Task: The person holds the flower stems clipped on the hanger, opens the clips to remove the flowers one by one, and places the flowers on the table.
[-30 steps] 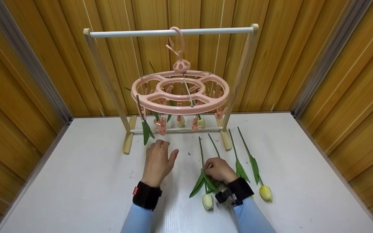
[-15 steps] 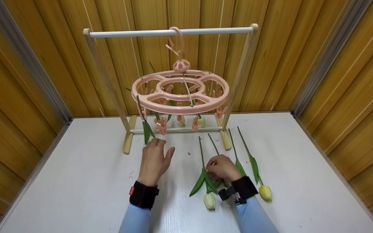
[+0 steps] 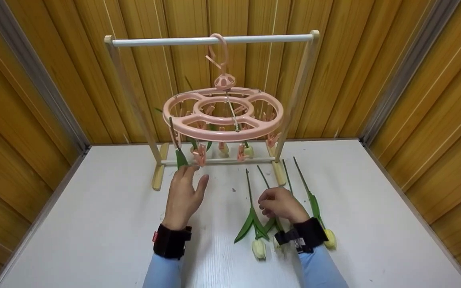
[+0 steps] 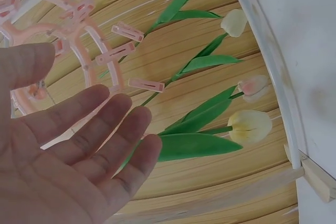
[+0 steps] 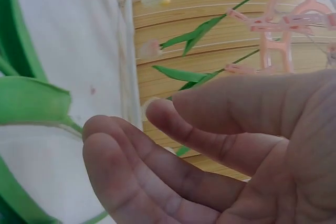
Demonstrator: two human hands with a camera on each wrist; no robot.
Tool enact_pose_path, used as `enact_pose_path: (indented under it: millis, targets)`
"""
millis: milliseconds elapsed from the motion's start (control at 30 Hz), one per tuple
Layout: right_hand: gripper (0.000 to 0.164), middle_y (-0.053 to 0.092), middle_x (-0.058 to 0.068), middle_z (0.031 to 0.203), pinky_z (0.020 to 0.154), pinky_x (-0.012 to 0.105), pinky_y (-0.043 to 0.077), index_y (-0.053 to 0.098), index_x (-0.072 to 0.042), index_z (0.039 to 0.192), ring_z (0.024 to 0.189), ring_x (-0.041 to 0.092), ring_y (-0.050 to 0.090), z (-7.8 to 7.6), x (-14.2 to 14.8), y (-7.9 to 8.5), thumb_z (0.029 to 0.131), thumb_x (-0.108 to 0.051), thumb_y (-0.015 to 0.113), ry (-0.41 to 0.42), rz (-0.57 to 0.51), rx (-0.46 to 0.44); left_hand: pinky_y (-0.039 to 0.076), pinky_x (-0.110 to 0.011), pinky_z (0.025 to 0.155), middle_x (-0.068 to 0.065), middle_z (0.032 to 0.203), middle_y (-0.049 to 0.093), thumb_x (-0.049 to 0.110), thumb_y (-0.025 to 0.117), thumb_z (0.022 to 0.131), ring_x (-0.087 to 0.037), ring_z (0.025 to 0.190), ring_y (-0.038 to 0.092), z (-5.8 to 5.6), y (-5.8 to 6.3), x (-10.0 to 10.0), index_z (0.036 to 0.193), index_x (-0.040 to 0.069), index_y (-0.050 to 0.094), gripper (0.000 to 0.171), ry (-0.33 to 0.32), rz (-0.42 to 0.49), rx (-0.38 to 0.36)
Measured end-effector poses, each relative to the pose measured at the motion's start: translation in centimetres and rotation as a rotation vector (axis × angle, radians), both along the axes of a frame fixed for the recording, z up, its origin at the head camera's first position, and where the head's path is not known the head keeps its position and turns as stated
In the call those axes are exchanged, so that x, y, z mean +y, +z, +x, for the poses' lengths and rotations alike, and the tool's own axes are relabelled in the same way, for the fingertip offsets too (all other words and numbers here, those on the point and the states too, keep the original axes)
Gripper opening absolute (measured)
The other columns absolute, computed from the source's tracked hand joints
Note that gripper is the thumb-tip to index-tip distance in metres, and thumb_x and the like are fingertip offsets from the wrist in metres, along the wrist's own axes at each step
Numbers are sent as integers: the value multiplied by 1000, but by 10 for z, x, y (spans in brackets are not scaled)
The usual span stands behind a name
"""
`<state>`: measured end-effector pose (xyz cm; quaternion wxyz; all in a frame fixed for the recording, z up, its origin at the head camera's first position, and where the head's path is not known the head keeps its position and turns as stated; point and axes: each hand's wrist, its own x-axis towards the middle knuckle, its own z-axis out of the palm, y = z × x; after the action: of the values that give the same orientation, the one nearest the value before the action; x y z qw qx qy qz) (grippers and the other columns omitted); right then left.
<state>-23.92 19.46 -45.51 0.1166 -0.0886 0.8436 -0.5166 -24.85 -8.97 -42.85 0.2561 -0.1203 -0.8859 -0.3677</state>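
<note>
My left hand (image 3: 182, 200) reaches forward with fingers spread, below a pink drying hanger (image 3: 218, 135). In the head view its fingertips overlap the green leaves (image 3: 181, 159) of a tulip hanging at the hanger's front left. Whether they touch is unclear. The left wrist view shows nothing in the palm, and several tulips (image 4: 251, 127) hang head down from pink clips (image 4: 147, 85) beyond it. My right hand (image 3: 283, 204) is over the tulips lying on the table, fingers loosely bent and holding nothing. Just left of it lies a white tulip (image 3: 259, 249); another white tulip (image 3: 279, 243) is partly hidden underneath.
The hanger hooks over the white bar (image 3: 158, 42) of a wooden stand (image 3: 134, 104). At the right lies a yellow tulip (image 3: 330, 240), and another stem (image 3: 287, 176) shows beside it. Wood-patterned panels (image 3: 426, 132) enclose the white table (image 3: 94, 224) behind and at both sides.
My left hand has moved left and slightly forward, toward the hanging leaves. My right hand has drawn to the right, off the white tulip on the table, whose head shifted slightly right.
</note>
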Motion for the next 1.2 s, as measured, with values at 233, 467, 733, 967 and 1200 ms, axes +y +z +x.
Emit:
enact_pose_path:
  millis: [233, 467, 733, 967, 1200]
  targets:
    - [13, 72, 11, 83, 66, 34, 57, 72, 4, 97, 72, 18, 67, 5, 2, 12, 97, -5, 62, 36, 11, 77, 53, -54, 97, -20, 121, 65, 17, 72, 98, -38, 115, 64, 0, 3, -5, 122, -3, 68, 32, 12, 67, 83]
    - [14, 72, 11, 93, 70, 29, 57, 73, 1, 101, 80, 23, 69, 17, 1, 29, 97, -6, 62, 85, 18, 187, 52, -54, 95, -21, 118, 65, 8, 72, 95, -37, 114, 64, -3, 3, -11, 120, -6, 68, 29, 21, 165, 215]
    - [12, 72, 8, 92, 74, 27, 55, 74, -3, 103, 83, 30, 69, 26, -2, 41, 99, -8, 64, 105, 20, 297, 52, -56, 95, -22, 115, 66, 4, 71, 95, -37, 111, 65, -7, 7, -17, 119, -7, 67, 27, 34, 249, 250]
    - [10, 72, 8, 91, 72, 25, 53, 75, -4, 102, 79, 12, 66, 30, -7, 46, 100, -7, 66, 114, -30, 384, 52, -57, 90, -22, 116, 65, 2, 69, 95, -37, 110, 64, -10, 8, -20, 122, -7, 66, 29, 60, 291, 256]
    - [10, 72, 9, 91, 70, 23, 52, 75, -1, 101, 79, 18, 68, 31, -12, 44, 100, -6, 67, 106, -75, 478, 48, -58, 97, -26, 129, 60, 6, 68, 96, -41, 119, 58, -15, 8, -21, 132, -9, 59, 40, 79, 356, 228]
